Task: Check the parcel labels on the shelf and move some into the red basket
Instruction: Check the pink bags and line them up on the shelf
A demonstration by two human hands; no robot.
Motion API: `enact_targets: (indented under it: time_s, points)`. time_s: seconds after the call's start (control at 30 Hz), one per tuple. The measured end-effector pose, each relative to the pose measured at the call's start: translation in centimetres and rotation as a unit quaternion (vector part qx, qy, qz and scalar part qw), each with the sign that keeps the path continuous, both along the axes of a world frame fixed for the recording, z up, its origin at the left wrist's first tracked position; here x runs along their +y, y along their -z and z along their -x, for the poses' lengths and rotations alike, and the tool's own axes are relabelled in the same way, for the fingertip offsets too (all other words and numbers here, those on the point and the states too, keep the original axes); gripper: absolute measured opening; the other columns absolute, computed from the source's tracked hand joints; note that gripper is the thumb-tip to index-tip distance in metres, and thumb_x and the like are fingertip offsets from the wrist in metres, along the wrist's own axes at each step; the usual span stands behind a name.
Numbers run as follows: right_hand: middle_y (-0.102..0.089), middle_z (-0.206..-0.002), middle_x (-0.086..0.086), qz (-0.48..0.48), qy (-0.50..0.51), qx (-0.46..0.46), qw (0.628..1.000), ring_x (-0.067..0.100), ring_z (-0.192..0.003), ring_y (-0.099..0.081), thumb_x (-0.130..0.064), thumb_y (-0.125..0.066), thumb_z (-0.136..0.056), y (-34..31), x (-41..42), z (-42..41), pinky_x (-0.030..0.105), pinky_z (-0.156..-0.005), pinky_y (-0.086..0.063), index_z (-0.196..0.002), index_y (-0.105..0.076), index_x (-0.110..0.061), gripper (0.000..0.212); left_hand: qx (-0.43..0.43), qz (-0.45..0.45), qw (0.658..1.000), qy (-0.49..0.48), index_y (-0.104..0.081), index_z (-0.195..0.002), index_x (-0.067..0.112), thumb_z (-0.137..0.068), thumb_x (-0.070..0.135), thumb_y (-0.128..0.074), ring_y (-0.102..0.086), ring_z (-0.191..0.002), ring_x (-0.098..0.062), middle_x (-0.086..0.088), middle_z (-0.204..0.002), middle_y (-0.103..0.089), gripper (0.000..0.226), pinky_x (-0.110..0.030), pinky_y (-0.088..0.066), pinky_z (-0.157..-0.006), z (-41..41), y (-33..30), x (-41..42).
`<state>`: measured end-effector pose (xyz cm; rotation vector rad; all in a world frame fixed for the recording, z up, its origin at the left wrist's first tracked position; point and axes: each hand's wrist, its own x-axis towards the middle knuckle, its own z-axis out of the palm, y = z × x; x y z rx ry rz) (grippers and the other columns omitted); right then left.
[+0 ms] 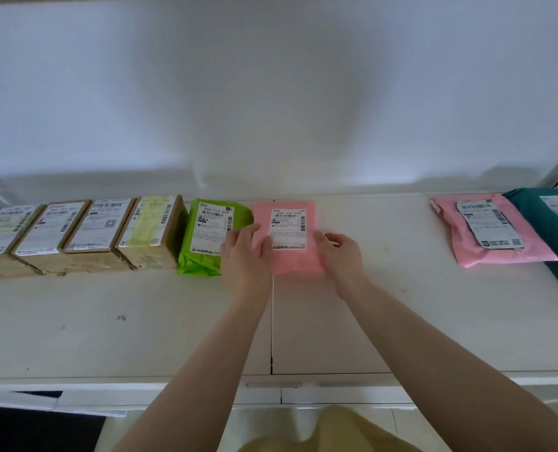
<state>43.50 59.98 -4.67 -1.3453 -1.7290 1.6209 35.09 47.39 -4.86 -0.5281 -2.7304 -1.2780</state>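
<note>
A small pink mailer bag (289,259) with a white label lies on the white shelf (140,321), label up. My left hand (246,256) grips its left edge and my right hand (341,252) grips its right edge. Touching it on the left is a green mailer bag (205,233), partly under my left hand. The red basket is not in view.
Several brown cardboard boxes (98,230) with labels stand in a row left of the green bag. At the far right lie a larger pink mailer (489,233) and a dark teal mailer (555,230). A white wall backs the shelf.
</note>
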Motion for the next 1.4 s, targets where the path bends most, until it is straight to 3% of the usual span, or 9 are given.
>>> enact_targets:
  time_s: [0.2,0.3,0.57,0.7,0.83,1.0,1.07,1.2,1.4]
  points:
    - [-0.059,-0.081,-0.004,0.059,0.03,0.058,0.996,0.01,-0.069,-0.052,-0.038,-0.067,-0.092,-0.8,2.3,-3.5,0.032,-0.074,-0.047,-0.105,-0.067,-0.007,0.034,-0.008,-0.074,0.995,0.064,-0.065,-0.118,0.022,-0.092,0.029,-0.061,-0.059,-0.104,-0.02,0.001,-0.116,-0.059,0.027,-0.04,-0.05,-0.088,-2.9,-1.4,4.0]
    - [-0.054,-0.075,0.003,0.092,0.095,0.08,0.988,0.016,-0.064,-0.049,-0.037,-0.068,-0.092,-1.0,4.1,-6.3,0.032,-0.063,-0.044,-0.094,-0.064,-0.005,0.032,-0.02,-0.084,0.988,0.127,-0.065,-0.118,0.018,-0.093,0.028,-0.061,-0.059,-0.098,-0.016,0.001,-0.115,-0.059,0.026,-0.031,-0.048,-0.086,-5.2,-1.8,6.7]
    - [-0.06,-0.108,0.013,0.157,0.341,0.118,0.919,0.025,-0.089,-0.059,-0.039,-0.073,-0.087,-0.7,11.7,-16.1,0.037,-0.08,-0.048,-0.133,-0.05,-0.001,0.064,-0.106,-0.059,0.967,0.223,-0.064,-0.116,0.018,-0.092,0.035,-0.062,-0.062,-0.093,-0.01,0.001,-0.115,-0.063,0.029,-0.031,-0.051,-0.089,-11.2,-0.9,13.7]
    - [-0.037,-0.156,0.018,0.173,0.414,0.127,0.885,0.036,-0.136,-0.047,-0.046,-0.063,-0.093,0.0,15.9,-18.7,0.046,-0.11,-0.042,-0.159,-0.011,-0.011,0.091,-0.148,-0.045,0.955,0.252,-0.063,-0.119,0.016,-0.093,0.035,-0.061,-0.059,-0.093,-0.008,0.0,-0.118,-0.062,0.032,-0.018,-0.038,-0.079,-14.7,-1.0,16.5]
    - [-0.038,-0.155,0.015,0.2,0.391,0.075,0.895,0.029,-0.131,-0.048,-0.063,-0.061,-0.086,-0.5,18.4,-19.4,0.048,-0.11,-0.042,-0.158,-0.005,-0.008,0.107,-0.187,-0.04,0.948,0.254,-0.062,-0.122,0.014,-0.094,0.036,-0.06,-0.057,-0.089,-0.008,-0.002,-0.118,-0.064,0.036,-0.019,-0.038,-0.079,-17.0,-0.9,18.5]
    - [-0.051,-0.143,0.012,0.162,0.349,0.026,0.923,0.026,-0.119,-0.056,-0.048,-0.061,-0.094,-0.5,20.6,-19.7,0.032,-0.084,-0.042,-0.149,-0.029,-0.001,0.078,-0.215,-0.046,0.947,0.233,-0.062,-0.122,0.014,-0.094,0.036,-0.06,-0.058,-0.089,-0.011,0.0,-0.115,-0.065,0.035,-0.025,-0.044,-0.083,-17.7,-0.5,19.0]
    - [-0.057,-0.133,0.012,0.149,0.332,0.001,0.932,0.027,-0.117,-0.059,-0.049,-0.062,-0.093,-0.7,21.2,-19.5,0.035,-0.091,-0.048,-0.143,-0.036,-0.001,0.073,-0.222,-0.05,0.949,0.219,-0.063,-0.121,0.014,-0.094,0.037,-0.06,-0.058,-0.09,-0.012,0.0,-0.114,-0.065,0.035,-0.026,-0.045,-0.084,-17.7,-0.2,19.1]
    - [-0.052,-0.079,0.002,0.125,0.316,-0.001,0.941,0.023,-0.091,-0.055,-0.043,-0.065,-0.093,-0.2,22.0,-19.1,0.033,-0.078,-0.044,-0.109,-0.049,-0.009,0.041,-0.242,-0.054,0.948,0.2,-0.063,-0.122,0.013,-0.095,0.037,-0.059,-0.058,-0.093,-0.014,0.002,-0.112,-0.065,0.036,-0.026,-0.043,-0.083,-17.9,-0.2,19.3]
    - [-0.065,-0.087,0.003,0.107,0.308,0.062,0.943,0.023,-0.081,-0.06,-0.027,-0.071,-0.091,-0.4,20.4,-19.2,0.029,-0.063,-0.044,-0.1,-0.058,-0.011,0.022,-0.256,-0.06,0.948,0.178,-0.061,-0.124,0.012,-0.094,0.039,-0.059,-0.059,-0.099,-0.016,0.0,-0.118,-0.064,0.041,-0.026,-0.042,-0.083,-18.1,-0.7,19.9]
